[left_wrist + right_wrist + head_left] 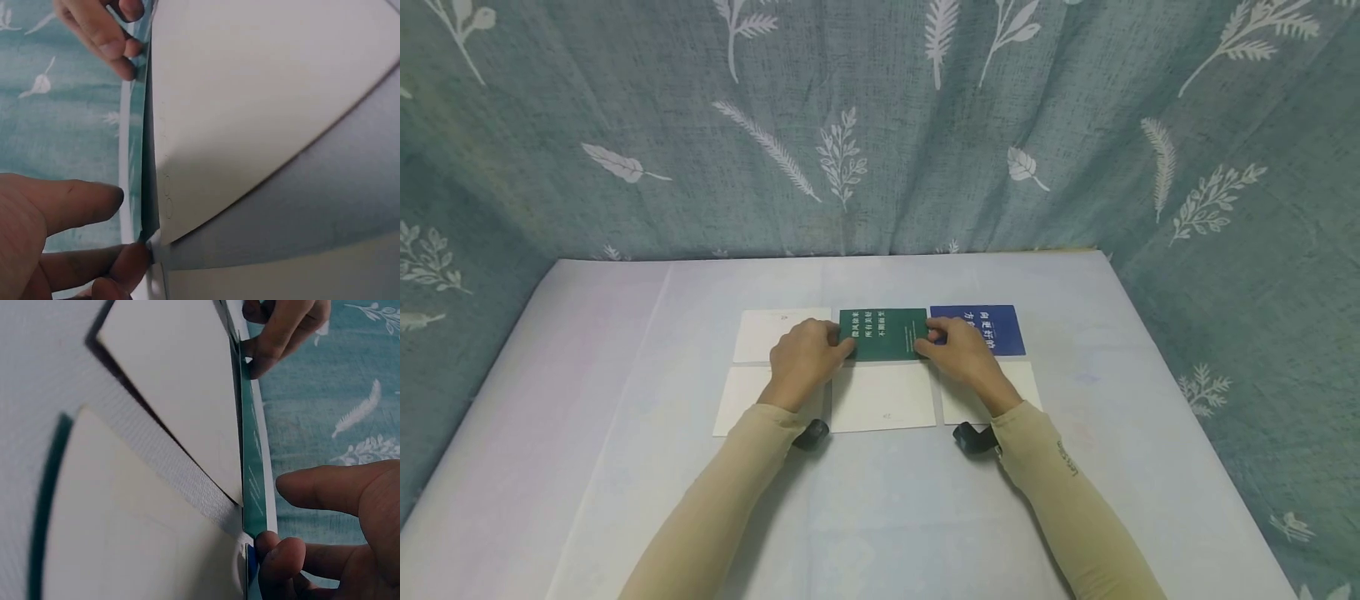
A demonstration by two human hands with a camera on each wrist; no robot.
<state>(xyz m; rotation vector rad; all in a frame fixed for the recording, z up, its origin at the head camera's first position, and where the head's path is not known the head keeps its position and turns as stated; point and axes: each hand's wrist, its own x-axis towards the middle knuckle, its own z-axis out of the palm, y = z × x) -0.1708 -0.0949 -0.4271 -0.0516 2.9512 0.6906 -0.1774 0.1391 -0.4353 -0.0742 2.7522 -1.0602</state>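
Observation:
A green card [880, 335] with white lettering lies in the middle of the back row of cards. My left hand [805, 358] is at its left edge, fingertips right at the corner in the left wrist view and thumb [87, 203] raised over the card. On the opposite side my right hand [962, 354] has its fingertips at the right edge, the thumb [325, 485] likewise held above. A blue card [1003, 327] with white lettering lies partly under the right hand. To the left is a white card [760, 337], partly covered by the left hand.
A front row of cream cards lies close below: one at left [737, 396], one in the middle [883, 398], one at right [958, 404]. They rest on a pale tabletop [880, 533]. Blue-green leaf-patterned curtain [880, 167] hangs behind and at both sides.

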